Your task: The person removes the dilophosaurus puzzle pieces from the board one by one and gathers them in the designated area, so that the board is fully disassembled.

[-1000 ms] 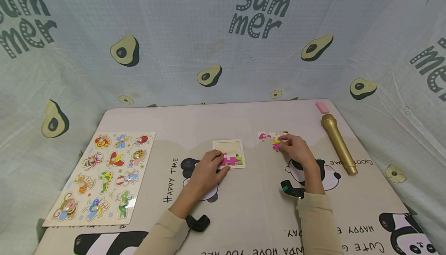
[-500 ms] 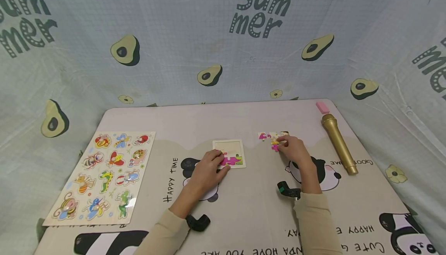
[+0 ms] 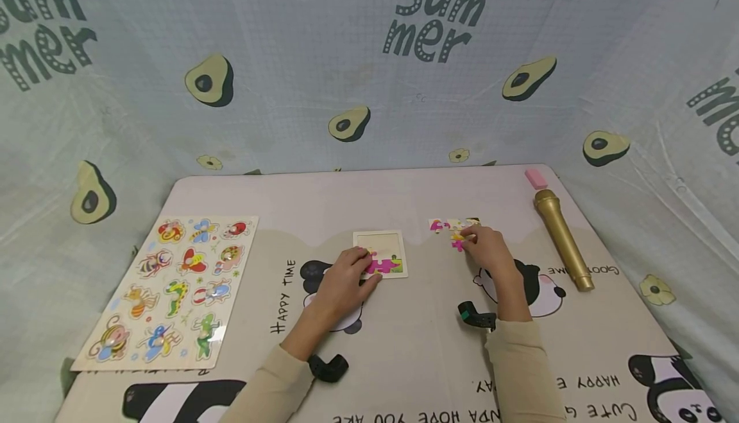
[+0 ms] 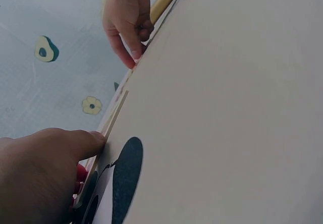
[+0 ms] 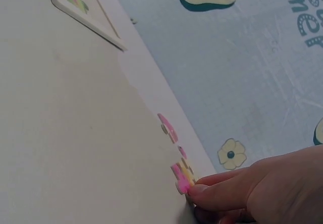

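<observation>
My left hand [image 3: 342,282] holds the left side of a small square jigsaw tray [image 3: 403,256], its fingers over the board and the thumb along the near edge. Pink and green pieces [image 3: 383,267] lie in the tray's near part; the far part shows bare board. Right of the tray, my right hand [image 3: 492,254] pinches a pink and yellow jigsaw piece [image 5: 181,178] between thumb and fingers, low over the table. Several loose jigsaw pieces [image 3: 437,225] lie right beside it, partly covered by the fingers.
At the left lies a board with insect pictures [image 3: 167,294]. A gold microphone-shaped tube [image 3: 561,237] and a pink block [image 3: 535,178] lie near the right edge. A printed cloth [image 3: 288,89] hangs behind the table. Each wrist wears a black device [image 3: 328,368].
My right hand has shifted slightly left with the pink and yellow piece, drawing back a little from the dark-cornered piece. The left hand and the tray stay in place.
</observation>
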`<state>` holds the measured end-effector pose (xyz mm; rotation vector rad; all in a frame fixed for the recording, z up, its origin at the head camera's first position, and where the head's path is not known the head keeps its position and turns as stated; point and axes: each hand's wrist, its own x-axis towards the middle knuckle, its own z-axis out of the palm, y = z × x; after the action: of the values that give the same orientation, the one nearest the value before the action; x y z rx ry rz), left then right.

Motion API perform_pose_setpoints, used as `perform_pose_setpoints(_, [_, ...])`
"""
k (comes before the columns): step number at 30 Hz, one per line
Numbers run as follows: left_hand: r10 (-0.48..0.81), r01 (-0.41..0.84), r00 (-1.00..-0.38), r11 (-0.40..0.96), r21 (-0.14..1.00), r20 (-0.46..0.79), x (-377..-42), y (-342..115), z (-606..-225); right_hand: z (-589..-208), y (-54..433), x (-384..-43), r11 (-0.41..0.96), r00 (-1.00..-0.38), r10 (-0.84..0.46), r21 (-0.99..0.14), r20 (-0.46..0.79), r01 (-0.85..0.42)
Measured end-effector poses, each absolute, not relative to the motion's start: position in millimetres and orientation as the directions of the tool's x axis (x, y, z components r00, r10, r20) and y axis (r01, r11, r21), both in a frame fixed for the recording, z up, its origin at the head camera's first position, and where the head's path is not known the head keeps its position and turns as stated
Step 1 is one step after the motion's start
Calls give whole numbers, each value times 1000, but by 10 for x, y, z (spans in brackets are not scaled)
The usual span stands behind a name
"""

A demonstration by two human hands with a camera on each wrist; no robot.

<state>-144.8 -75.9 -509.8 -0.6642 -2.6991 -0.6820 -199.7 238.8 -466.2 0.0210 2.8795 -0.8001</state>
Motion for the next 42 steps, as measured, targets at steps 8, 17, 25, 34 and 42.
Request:
perform_pose_setpoints(8, [360,491,-862,765,416,356,-1461,-761,-5072,-4670,2388,-1991,859,-989,-20,-509,-144,56])
perform_pose_setpoints(17, [356,535,-832,717,447,425,-1512,-836,-5067,-4622,2332,-1987,840,-998,-19,-542,-54,13])
perform_pose_setpoints(25, [334,506,-850,733,455,407,-1527,-887,-5058,-4582,2116,-1992,799,-998,-52,-599,20,-54])
perform_pose_setpoints(34, [269,421,-894,778,467,358,-1530,-921,-5056,-4658,1738,-2020,776,-993,-100,-620,58,-115])
perform_pose_setpoints(42, [268,405,-901,803,437,342,-1547,-925,-5063,-4716,1411,-1966,754,-985,-164,-638,45,-155])
